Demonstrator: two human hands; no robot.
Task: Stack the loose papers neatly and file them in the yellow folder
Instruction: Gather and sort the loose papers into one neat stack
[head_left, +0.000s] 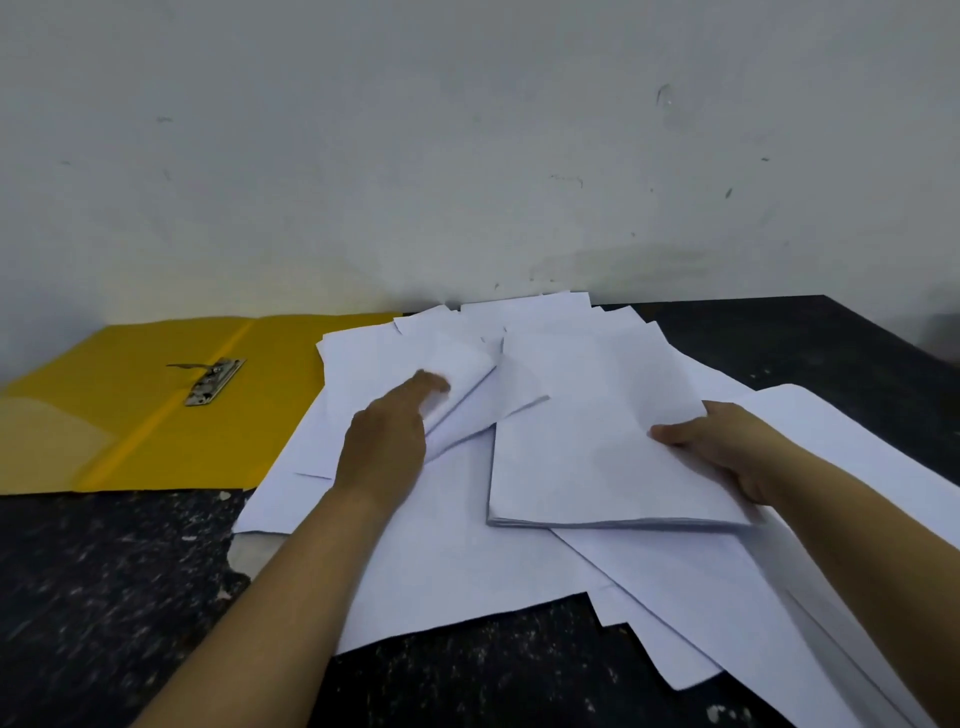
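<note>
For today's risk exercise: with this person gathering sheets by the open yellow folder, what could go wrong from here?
1. The right hand pinches the gathered stack at one edge only; sheets may fan out.
2. The left hand is lifting a bent sheet; it could crease.
3. Loose papers overhang the table's near edge and may slide off.

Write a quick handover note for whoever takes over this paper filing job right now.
Right hand: grips the gathered stack at its right edge.
Left hand: pinching up a loose sheet.
Yellow folder: open flat at left, metal clip empty.
Done: part of the pile stacked.
Left: collect the scattered papers, square them, file them.
</note>
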